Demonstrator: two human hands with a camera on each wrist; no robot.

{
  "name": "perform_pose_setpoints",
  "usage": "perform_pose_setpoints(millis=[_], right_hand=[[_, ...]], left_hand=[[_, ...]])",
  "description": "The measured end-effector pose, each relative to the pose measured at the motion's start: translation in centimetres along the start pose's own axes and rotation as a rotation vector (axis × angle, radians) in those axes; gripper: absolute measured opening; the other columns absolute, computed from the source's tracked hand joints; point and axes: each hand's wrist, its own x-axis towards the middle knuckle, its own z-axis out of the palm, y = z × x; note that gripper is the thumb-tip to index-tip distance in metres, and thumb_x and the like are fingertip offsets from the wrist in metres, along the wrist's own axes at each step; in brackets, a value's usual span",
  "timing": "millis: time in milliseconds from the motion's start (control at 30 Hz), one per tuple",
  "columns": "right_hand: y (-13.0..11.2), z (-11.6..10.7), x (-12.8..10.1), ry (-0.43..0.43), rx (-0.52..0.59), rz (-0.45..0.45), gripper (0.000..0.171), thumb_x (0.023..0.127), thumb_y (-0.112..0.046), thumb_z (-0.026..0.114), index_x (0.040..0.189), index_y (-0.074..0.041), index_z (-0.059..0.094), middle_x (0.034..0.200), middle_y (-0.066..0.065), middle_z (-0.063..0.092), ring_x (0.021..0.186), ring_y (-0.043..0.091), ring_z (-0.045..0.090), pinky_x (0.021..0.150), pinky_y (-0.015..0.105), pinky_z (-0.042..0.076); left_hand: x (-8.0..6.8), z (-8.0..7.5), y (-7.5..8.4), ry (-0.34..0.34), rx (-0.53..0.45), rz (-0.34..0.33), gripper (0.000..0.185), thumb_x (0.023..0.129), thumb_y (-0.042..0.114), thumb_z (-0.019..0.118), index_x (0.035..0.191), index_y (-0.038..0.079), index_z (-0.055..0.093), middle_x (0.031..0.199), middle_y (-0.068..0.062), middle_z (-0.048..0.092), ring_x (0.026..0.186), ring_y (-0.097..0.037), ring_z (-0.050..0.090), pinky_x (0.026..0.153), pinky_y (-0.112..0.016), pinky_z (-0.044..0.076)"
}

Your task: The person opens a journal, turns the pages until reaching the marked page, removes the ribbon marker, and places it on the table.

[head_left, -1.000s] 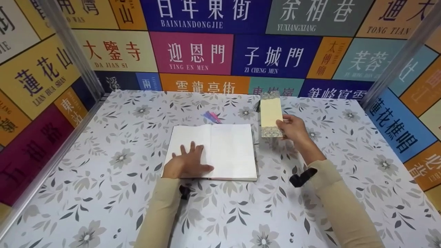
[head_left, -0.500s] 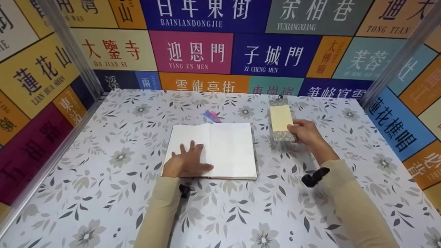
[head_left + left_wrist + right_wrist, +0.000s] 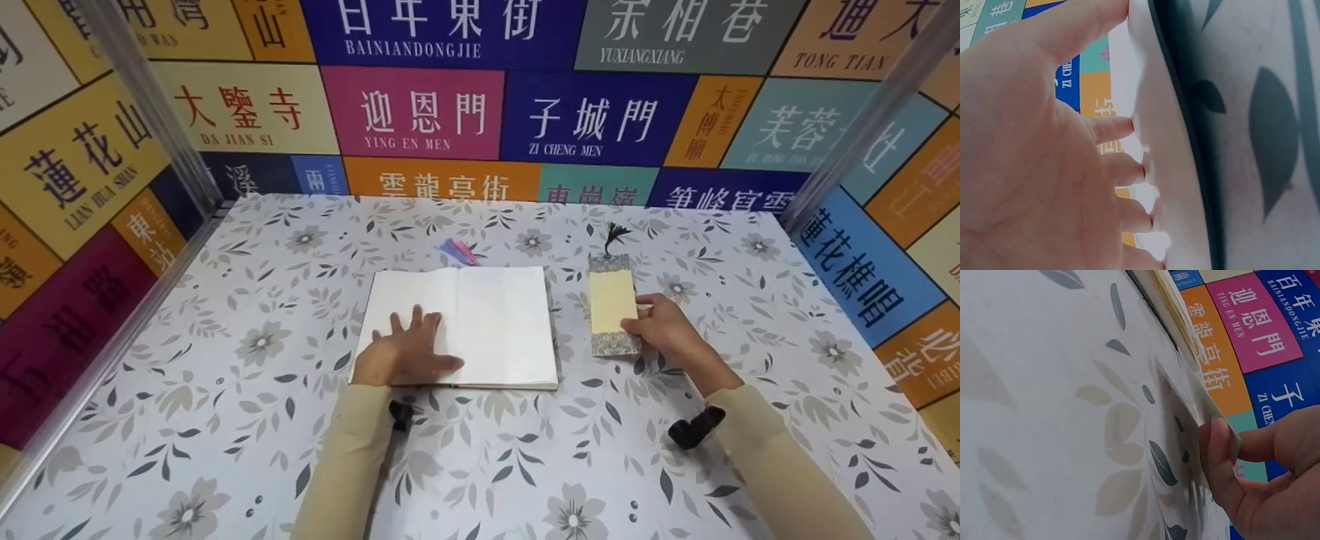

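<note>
An open book with blank white pages lies in the middle of the table. My left hand rests on its left page with fingers spread; in the left wrist view the fingertips meet the page. To the right of the book, my right hand pinches the lower right edge of a bookmark. The bookmark is cream with grey patterned ends and a black tassel at its far end. Seen from the right wrist, the bookmark is edge-on between thumb and fingers, close over the tablecloth.
A small blue and pink item lies just behind the book. The floral tablecloth covers the table. Panels with large characters stand along the back and both sides, with clear posts at the corners.
My right hand has moved the bookmark to the right, then toward me and lower, and its tassel now shows fully beyond the far end. The left hand has stayed on the page.
</note>
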Motion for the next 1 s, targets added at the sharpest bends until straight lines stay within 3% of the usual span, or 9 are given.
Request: perform_pose_setpoints(millis=[167, 367, 533, 633, 767, 833, 900, 933, 1000], right_hand=[[0.0, 0.1, -0.4, -0.009, -0.257, -0.011, 0.072, 0.099, -0.023, 0.059, 0.153, 0.008, 0.024, 0.135, 0.031, 0.053, 0.085, 0.02, 0.06, 0.067, 0.029, 0.046], [0.0, 0.2, -0.8, -0.019, -0.304, -0.031, 0.067, 0.098, -0.022, 0.06, 0.149, 0.011, 0.032, 0.098, 0.017, 0.062, 0.047, 0.009, 0.053, 0.05, 0.028, 0.046], [-0.2, 0.5, -0.9, -0.006, -0.345, -0.045, 0.062, 0.097, -0.021, 0.06, 0.143, 0.015, 0.037, 0.084, 0.011, 0.064, 0.041, 0.008, 0.047, 0.046, 0.026, 0.042], [-0.4, 0.6, -1.1, 0.01, -0.375, -0.05, 0.04, 0.096, -0.019, 0.06, 0.118, 0.013, 0.049, 0.071, 0.005, 0.051, 0.043, 0.009, 0.043, 0.047, 0.026, 0.039], [-0.5, 0.8, -1.2, 0.054, -0.432, -0.05, 0.022, 0.093, -0.019, 0.06, 0.088, -0.004, 0.045, 0.065, 0.0, 0.039, 0.043, 0.011, 0.043, 0.046, 0.027, 0.036], [-0.7, 1.0, -1.3, 0.086, -0.465, -0.046, 0.026, 0.091, -0.02, 0.061, 0.097, 0.003, 0.052, 0.075, 0.011, 0.053, 0.05, 0.019, 0.054, 0.051, 0.032, 0.042], [-1.1, 1.4, -1.6, 0.11, -0.484, -0.039, 0.045, 0.089, -0.024, 0.063, 0.115, 0.011, 0.053, 0.096, 0.025, 0.061, 0.073, 0.032, 0.065, 0.063, 0.043, 0.051], [-1.4, 1.7, -1.8, 0.116, -0.483, -0.038, 0.057, 0.09, -0.027, 0.063, 0.127, 0.013, 0.049, 0.111, 0.031, 0.059, 0.09, 0.039, 0.066, 0.072, 0.049, 0.053], [-2.1, 2.2, -2.3, 0.117, -0.461, -0.065, 0.077, 0.091, -0.032, 0.064, 0.147, 0.011, 0.034, 0.137, 0.039, 0.044, 0.119, 0.05, 0.052, 0.094, 0.06, 0.048]], left_hand=[[0.0, -0.1, 0.0, -0.005, -0.001, -0.001, 0.095, 0.093, 0.057, 0.057, 0.163, 0.015, 0.008, 0.168, -0.021, -0.007, 0.151, -0.053, -0.011, 0.117, -0.076, 0.0], [0.0, -0.1, 0.1, 0.012, 0.004, 0.007, 0.095, 0.092, 0.058, 0.058, 0.163, 0.015, 0.009, 0.168, -0.021, -0.005, 0.151, -0.054, -0.008, 0.117, -0.076, 0.002], [0.1, 0.0, 0.1, 0.011, 0.006, 0.0, 0.095, 0.092, 0.057, 0.058, 0.163, 0.015, 0.01, 0.169, -0.021, -0.005, 0.151, -0.054, -0.008, 0.116, -0.076, 0.002], [0.1, 0.0, 0.1, 0.007, 0.009, -0.002, 0.095, 0.092, 0.057, 0.058, 0.163, 0.015, 0.009, 0.168, -0.021, -0.005, 0.151, -0.054, -0.009, 0.116, -0.077, 0.002], [0.2, 0.1, 0.1, 0.005, 0.014, -0.002, 0.095, 0.092, 0.056, 0.059, 0.162, 0.014, 0.01, 0.168, -0.022, -0.005, 0.152, -0.054, -0.007, 0.116, -0.077, 0.003], [0.2, 0.1, 0.1, 0.007, 0.012, -0.003, 0.095, 0.092, 0.056, 0.059, 0.162, 0.013, 0.01, 0.168, -0.022, -0.005, 0.152, -0.054, -0.007, 0.116, -0.077, 0.004], [0.2, 0.1, 0.1, 0.01, 0.009, -0.006, 0.095, 0.092, 0.056, 0.059, 0.162, 0.013, 0.01, 0.168, -0.022, -0.005, 0.152, -0.054, -0.007, 0.116, -0.077, 0.003], [0.3, 0.1, 0.1, 0.012, 0.011, -0.007, 0.095, 0.092, 0.056, 0.059, 0.162, 0.013, 0.011, 0.168, -0.022, -0.004, 0.152, -0.054, -0.007, 0.116, -0.077, 0.004], [0.3, 0.1, 0.1, 0.013, 0.015, -0.004, 0.095, 0.092, 0.056, 0.059, 0.162, 0.013, 0.01, 0.168, -0.022, -0.004, 0.151, -0.054, -0.007, 0.116, -0.077, 0.004]])
